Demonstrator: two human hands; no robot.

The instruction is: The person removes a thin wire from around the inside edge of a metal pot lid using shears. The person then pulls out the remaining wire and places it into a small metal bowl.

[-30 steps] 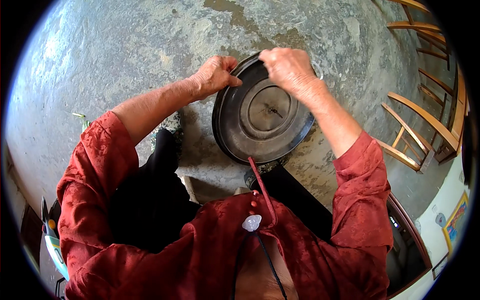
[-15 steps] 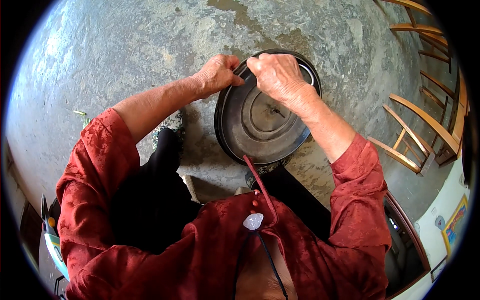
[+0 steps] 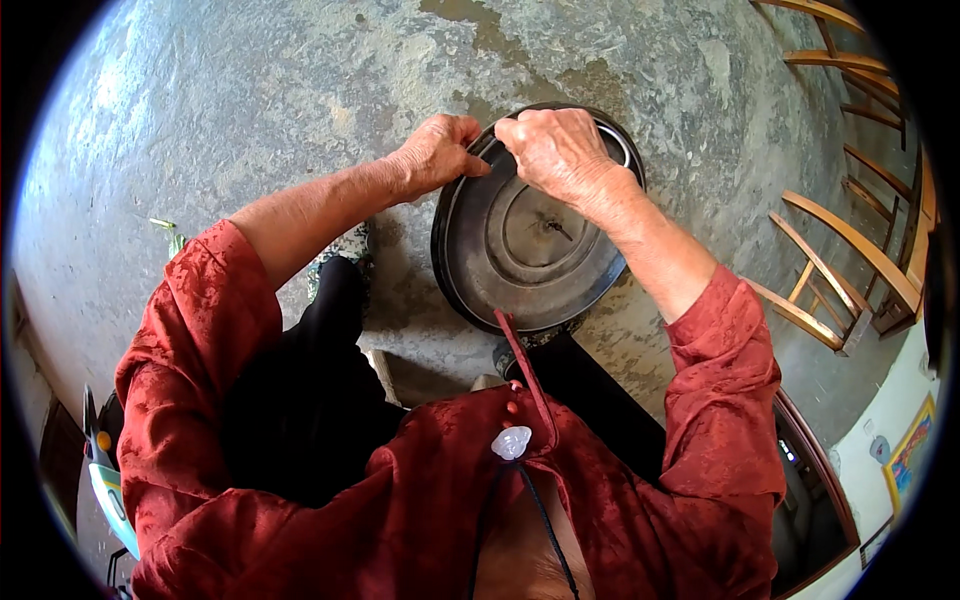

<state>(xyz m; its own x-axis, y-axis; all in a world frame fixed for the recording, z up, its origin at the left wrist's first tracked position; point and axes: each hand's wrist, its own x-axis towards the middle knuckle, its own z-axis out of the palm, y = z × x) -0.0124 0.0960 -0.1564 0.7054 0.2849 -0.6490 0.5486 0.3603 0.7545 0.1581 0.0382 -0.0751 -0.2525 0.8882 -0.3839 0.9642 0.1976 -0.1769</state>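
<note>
A round dark lid point(image 3: 510, 265), seen from its inner side, is tilted in front of my lower legs. It has ring-shaped ridges, a small bolt-like piece at its centre and a thick dark rim. At its upper left edge, my left hand point(image 3: 440, 155) pinches the rim between thumb and fingers. Close beside it, my right hand point(image 3: 555, 145) is closed, knuckles up, with its fingers curled at the inner edge of the rim. What lies under those fingers is hidden. A shiny pale arc shows on the rim right of my right hand.
Wooden chairs point(image 3: 850, 250) lie or stand along the right side. Worn concrete floor point(image 3: 250, 110) with damp stains surrounds me. A green scrap point(image 3: 172, 240) lies on the left, and a white and teal object point(image 3: 110, 500) stands at lower left. A dark framed panel point(image 3: 815, 490) is at lower right.
Almost nothing differs. Both hands keep their places on the rim, and the whole view has shifted by a slight amount.
</note>
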